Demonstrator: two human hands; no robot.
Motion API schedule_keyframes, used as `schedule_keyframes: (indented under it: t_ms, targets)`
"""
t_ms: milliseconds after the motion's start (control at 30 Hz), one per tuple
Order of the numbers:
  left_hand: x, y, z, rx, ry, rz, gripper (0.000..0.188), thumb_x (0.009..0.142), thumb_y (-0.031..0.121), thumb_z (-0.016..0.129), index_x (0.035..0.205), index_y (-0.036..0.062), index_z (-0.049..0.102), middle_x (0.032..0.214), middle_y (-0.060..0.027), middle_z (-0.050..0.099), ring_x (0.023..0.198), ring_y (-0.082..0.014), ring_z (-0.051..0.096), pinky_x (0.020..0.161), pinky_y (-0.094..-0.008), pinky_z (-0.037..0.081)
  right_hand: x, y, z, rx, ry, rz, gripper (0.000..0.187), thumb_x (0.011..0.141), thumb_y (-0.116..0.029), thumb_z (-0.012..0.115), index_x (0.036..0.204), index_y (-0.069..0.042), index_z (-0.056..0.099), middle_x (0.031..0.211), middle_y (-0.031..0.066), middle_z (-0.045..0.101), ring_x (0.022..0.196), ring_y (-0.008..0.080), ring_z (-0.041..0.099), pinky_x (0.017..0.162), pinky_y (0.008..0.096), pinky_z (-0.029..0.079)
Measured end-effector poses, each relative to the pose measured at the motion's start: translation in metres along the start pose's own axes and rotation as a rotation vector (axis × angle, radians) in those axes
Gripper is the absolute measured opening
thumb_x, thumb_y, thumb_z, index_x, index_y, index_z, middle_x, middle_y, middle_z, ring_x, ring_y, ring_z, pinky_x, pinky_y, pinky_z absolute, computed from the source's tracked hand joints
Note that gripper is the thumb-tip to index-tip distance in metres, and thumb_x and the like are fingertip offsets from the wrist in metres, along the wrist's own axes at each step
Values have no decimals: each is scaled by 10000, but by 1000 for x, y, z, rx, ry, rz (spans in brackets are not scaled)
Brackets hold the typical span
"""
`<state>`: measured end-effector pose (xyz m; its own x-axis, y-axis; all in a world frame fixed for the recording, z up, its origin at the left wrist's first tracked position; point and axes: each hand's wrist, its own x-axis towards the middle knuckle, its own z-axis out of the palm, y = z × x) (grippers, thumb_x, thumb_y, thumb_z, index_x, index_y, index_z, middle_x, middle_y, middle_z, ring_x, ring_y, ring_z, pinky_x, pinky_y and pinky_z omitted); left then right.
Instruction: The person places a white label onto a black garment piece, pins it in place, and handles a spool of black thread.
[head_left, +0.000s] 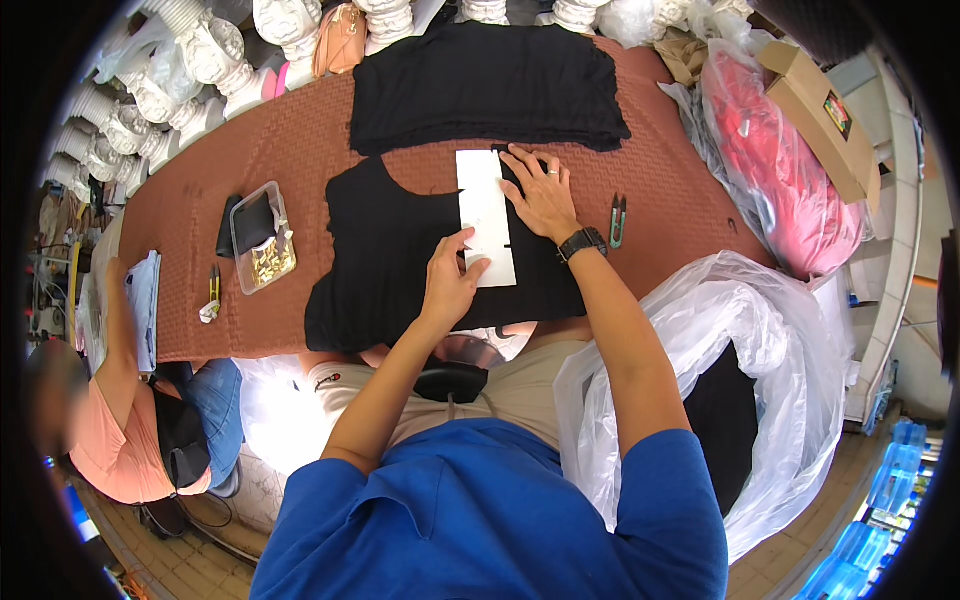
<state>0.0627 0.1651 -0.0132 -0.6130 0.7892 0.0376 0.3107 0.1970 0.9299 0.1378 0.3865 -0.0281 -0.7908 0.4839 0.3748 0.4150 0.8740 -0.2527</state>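
The long table covered in rust-brown woven cloth (640,190) fills the upper middle, running from 8 o'clock to 2 o'clock; its near edge passes just above the person's lap, and bare cloth lies open at 9 o'clock and around 3 o'clock of the work. At 4 o'clock a big clear plastic bag (770,350) holding dark cloth bulges beside the person's right arm; at 2 o'clock a clear bag of red-pink fabric (790,170) lies at the table's right end, with a long brown cardboard box (815,115), small dark label on its side, above it. At 12 o'clock sits a folded stack of black fabric (490,85); below it, at centre, a cut piece of black fabric (390,250) lies flat, its lower edge close to the table's near edge. On it lies the white rectangular paper template (487,215), long axis running from 12 to 6 o'clock, leaning slightly to the right at the bottom. At 9 o'clock stands a clear plastic tray of small brass-coloured pieces (262,245). The right hand (540,195) lies flat, fingers spread, pressing the fabric at the template's upper right edge; the left hand (450,285) pinches the template's lower left edge between thumb and fingers. Small green-handled thread snips (618,220) rest at 3 o'clock, just beside the right wrist.
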Motion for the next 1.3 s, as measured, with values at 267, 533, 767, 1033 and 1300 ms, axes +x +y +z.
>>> schedule_keyframes:
  t_ms: [267, 533, 767, 1033, 1300]
  targets:
    - [5, 0, 1, 43, 10, 14, 518, 852, 71, 762, 1331, -24, 590, 1124, -161, 636, 704, -140, 573, 657, -288, 506, -1, -4, -5, -10, -7, -12, 503, 993, -477, 505, 1446, -260, 533, 1525, 0, 454, 1340, 311, 391, 1105, 492, 297]
    - [0, 27, -14, 281, -42, -7, 428, 887, 174, 750, 1275, 38, 632, 990, -130, 603, 722, -234, 586, 674, -365, 504, -2, -1, -4, -18, 0, -8, 508, 986, -492, 515, 1443, -272, 537, 1520, 5, 464, 1340, 317, 393, 1099, 497, 301]
    - [13, 5, -29, 570, 115, 314, 381, 902, 286, 729, 1241, 126, 664, 1245, -113, 555, 1171, -313, 496, 956, -430, 420, -1, -1, -1, -69, -34, -16, 531, 1004, -533, 475, 1478, -295, 498, 1555, -8, 422, 1343, 317, 383, 1082, 521, 319]
    - [12, -4, -28, 604, 105, 381, 418, 899, 350, 722, 1272, 173, 661, 1333, -85, 533, 1234, -317, 450, 1016, -464, 366, 0, -1, -2, -34, -41, -2, 511, 1000, -510, 482, 1454, -280, 528, 1546, -4, 431, 1366, 310, 365, 1112, 500, 288]
    - [12, -7, -28, 590, 139, 413, 407, 877, 348, 737, 1242, 178, 680, 1321, -79, 544, 1215, -324, 466, 985, -470, 383, -1, 0, 0, -70, -39, -18, 533, 1004, -522, 483, 1486, -294, 493, 1552, -8, 424, 1343, 313, 378, 1077, 512, 319]
